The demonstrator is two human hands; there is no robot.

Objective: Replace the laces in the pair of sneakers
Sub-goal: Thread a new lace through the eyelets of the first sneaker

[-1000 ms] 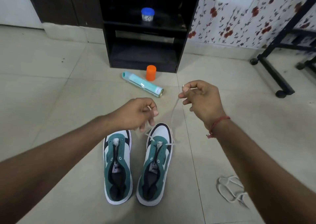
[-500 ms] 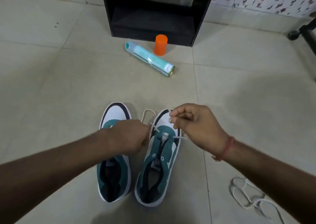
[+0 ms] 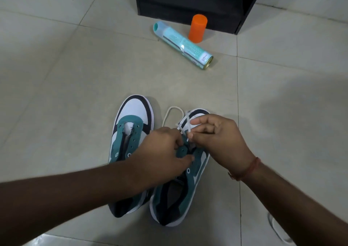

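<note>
Two teal, white and black sneakers stand side by side on the tiled floor. The left sneaker [image 3: 131,125] has bare eyelets and no lace. A white lace [image 3: 172,112] runs through the front eyelets of the right sneaker [image 3: 197,163] and loops onto the floor ahead of its toe. My left hand [image 3: 163,149] grips the teal eyelet flap of the right sneaker. My right hand [image 3: 216,134] pinches the lace end over the toe. A second white lace [image 3: 276,228] lies on the floor at the lower right, partly hidden by my right arm.
A teal spray can [image 3: 182,45] lies on its side on the floor ahead of the shoes, with its orange cap [image 3: 197,28] upright beside it. A black cabinet [image 3: 197,3] stands behind them. Bare tiles spread to the left and right.
Both hands came down from mid-air to the right sneaker. The left hand now holds the eyelet flap, and the right hand brought the lace end close to the eyelets. The view tilted downward.
</note>
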